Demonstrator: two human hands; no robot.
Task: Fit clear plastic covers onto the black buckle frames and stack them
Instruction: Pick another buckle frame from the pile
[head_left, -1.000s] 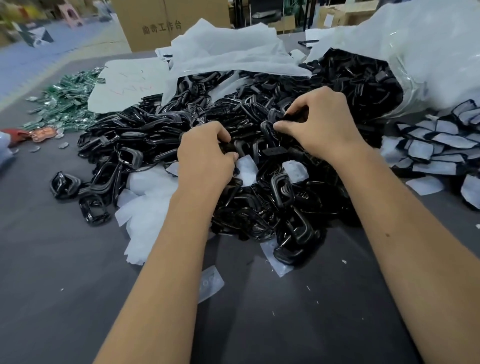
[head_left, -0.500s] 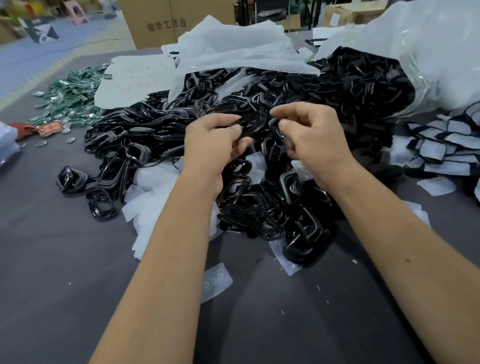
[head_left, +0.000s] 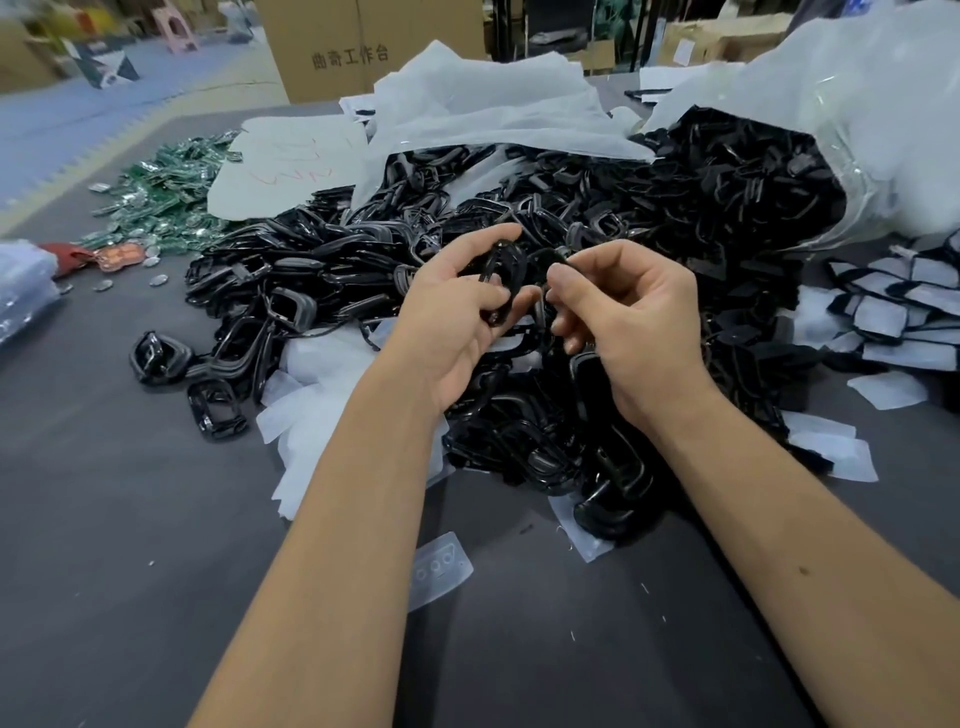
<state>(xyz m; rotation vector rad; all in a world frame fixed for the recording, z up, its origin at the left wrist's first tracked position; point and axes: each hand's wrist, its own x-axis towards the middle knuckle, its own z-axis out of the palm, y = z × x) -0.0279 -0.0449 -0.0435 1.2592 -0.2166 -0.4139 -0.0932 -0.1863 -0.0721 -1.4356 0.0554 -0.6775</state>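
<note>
Buckle frame (head_left: 500, 280) sits pinched in the left hand (head_left: 457, 317), right hand (head_left: 631, 322) fingers gripping another black piece above the pile (head_left: 597, 249).

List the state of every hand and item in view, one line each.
Left hand: raised, gripping a black buckle frame.
Right hand: raised, pinching a second dark piece.
Heap of black buckle frames: loose, tangled.
Clear plastic bag: open, spilling frames.
Clear plastic cover: lying flat, alone.
</note>
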